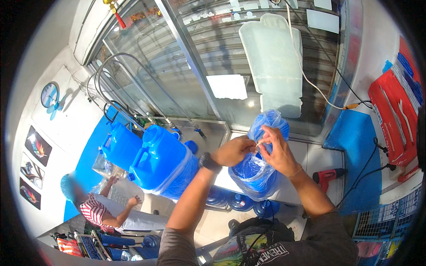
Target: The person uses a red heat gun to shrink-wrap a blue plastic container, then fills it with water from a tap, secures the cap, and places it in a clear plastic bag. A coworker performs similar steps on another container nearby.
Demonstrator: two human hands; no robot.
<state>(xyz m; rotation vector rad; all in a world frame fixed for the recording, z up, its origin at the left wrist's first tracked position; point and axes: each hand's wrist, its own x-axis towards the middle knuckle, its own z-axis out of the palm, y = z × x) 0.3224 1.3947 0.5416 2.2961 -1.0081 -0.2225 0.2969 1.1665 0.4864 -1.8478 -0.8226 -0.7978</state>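
Note:
On a white tiled counter stands a clear plastic bag (252, 179) filled with blue plastic pieces, possibly bottle caps. Above its gathered neck, my left hand (233, 151) and my right hand (276, 151) meet, fingertips pinched together. A thin whitish strand or tie shows between them; its exact kind is too small to tell. Just behind my fingers is another clear wrapped bundle of blue plastic (278, 124), partly covered by my right hand. A dark watch sits on my left wrist.
Large blue water jugs (163, 159) stand at the left beside a steel filling sink (218, 129). A red cordless drill (327, 178) lies on the counter at right. Round blue bottles (240, 202) sit below. A person in a striped shirt (96, 212) is at lower left.

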